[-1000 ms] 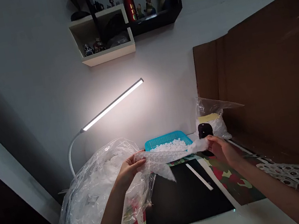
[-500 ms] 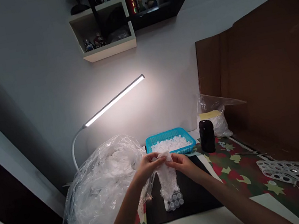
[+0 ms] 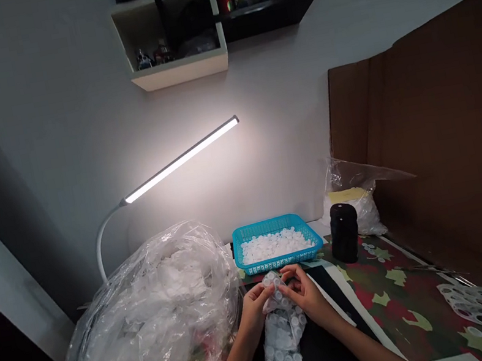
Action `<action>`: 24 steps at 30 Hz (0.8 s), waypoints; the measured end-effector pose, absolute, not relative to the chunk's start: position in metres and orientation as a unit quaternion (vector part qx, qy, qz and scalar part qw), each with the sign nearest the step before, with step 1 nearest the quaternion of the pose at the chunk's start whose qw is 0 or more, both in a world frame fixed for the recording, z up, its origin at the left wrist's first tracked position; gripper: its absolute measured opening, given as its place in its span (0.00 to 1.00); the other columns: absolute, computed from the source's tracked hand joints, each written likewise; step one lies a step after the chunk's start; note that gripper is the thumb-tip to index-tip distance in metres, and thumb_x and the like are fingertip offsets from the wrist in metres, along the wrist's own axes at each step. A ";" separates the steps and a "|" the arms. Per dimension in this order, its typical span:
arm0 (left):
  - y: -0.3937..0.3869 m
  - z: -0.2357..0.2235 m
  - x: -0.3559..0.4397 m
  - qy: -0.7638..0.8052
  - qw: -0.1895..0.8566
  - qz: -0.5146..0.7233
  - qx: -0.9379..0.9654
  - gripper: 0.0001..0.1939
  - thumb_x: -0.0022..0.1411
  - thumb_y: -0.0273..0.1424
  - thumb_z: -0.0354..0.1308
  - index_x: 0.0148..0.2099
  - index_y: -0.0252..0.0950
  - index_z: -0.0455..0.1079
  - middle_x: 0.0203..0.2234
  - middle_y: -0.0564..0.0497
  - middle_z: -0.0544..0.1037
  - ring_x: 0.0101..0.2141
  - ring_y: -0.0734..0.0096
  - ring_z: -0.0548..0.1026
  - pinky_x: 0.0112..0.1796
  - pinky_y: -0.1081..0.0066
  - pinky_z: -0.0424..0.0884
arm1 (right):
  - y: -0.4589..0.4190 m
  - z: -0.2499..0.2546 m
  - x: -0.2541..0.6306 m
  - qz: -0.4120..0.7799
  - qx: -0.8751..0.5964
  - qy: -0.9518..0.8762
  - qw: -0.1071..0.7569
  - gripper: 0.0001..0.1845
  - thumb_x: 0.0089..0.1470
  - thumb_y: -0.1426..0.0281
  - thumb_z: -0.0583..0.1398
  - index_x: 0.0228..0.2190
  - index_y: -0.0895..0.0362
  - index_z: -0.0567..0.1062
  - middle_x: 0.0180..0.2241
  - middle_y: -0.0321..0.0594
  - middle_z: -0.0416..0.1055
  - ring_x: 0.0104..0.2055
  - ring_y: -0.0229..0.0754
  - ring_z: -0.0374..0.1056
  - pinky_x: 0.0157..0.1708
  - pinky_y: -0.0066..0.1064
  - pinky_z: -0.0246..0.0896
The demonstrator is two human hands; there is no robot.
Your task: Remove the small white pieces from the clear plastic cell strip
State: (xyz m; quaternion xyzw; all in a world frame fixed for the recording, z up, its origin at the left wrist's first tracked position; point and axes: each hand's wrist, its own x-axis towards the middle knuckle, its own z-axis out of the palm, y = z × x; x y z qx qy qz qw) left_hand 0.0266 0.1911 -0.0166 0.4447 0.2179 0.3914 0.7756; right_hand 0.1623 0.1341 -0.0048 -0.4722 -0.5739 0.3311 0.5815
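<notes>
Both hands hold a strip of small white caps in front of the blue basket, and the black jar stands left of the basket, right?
No: the black jar stands right of the blue basket, as the head view shows. The rest holds: the left hand and right hand hold the strip of small white caps in front of the basket.

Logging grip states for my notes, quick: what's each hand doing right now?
Left hand: closed, pinching the strip of white plastic caps.
Right hand: closed, pinching the same strip.
</notes>
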 end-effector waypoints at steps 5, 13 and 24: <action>0.186 -0.015 0.025 0.259 0.721 0.411 0.494 0.15 0.50 0.34 0.59 0.34 0.25 0.66 0.26 0.48 0.67 0.25 0.79 0.64 0.29 0.77 0.59 | 0.124 0.014 0.176 0.095 -0.546 -0.668 0.497 0.12 0.54 0.63 0.51 0.39 0.54 0.65 0.38 0.38 0.60 0.37 0.33 0.58 0.38 0.25 0.56; 0.188 -0.016 0.029 0.260 0.728 0.418 0.477 0.17 0.45 0.29 0.59 0.38 0.26 0.65 0.29 0.48 0.67 0.28 0.78 0.65 0.31 0.77 0.60 | 0.125 0.001 0.242 0.130 -0.749 -0.594 0.262 0.16 0.44 0.62 0.54 0.33 0.61 0.61 0.31 0.41 0.62 0.33 0.39 0.58 0.32 0.31 0.50; 0.185 -0.011 0.023 0.264 0.672 0.384 0.575 0.33 0.49 0.32 0.59 0.55 0.29 0.52 0.42 0.43 0.66 0.40 0.74 0.66 0.40 0.77 0.62 | 0.124 0.012 0.207 0.320 -0.546 -0.550 0.544 0.18 0.51 0.58 0.53 0.36 0.61 0.61 0.27 0.39 0.60 0.21 0.31 0.54 0.19 0.25 0.48</action>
